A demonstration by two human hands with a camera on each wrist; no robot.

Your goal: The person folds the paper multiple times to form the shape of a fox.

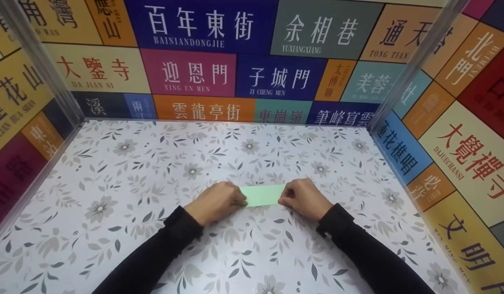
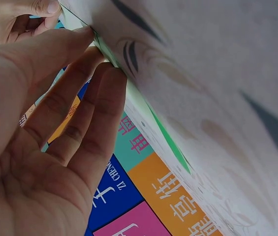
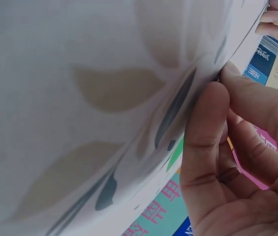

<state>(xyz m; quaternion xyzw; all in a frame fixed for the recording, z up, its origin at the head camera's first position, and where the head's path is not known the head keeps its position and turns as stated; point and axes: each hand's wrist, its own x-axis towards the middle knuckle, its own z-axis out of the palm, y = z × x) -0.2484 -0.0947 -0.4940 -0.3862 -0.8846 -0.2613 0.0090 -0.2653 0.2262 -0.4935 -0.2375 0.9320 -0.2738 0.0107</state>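
A pale green strip of paper lies crosswise between the two hands, low over the flower-patterned tabletop. At its left end, the left hand pinches it between thumb and fingers. The right hand pinches the opposite end, its fingers curled. In the left wrist view the paper appears as a thin green sliver running from the thumb and fingertips along the tabletop. The right wrist view has the right hand's thumb and forefinger close together at the table surface, with most of the paper hidden.
The white tabletop carries grey flowers and leaves. Upright panels with coloured name blocks enclose it: a back panel, a left one and a right one. Clear corner strips join them.
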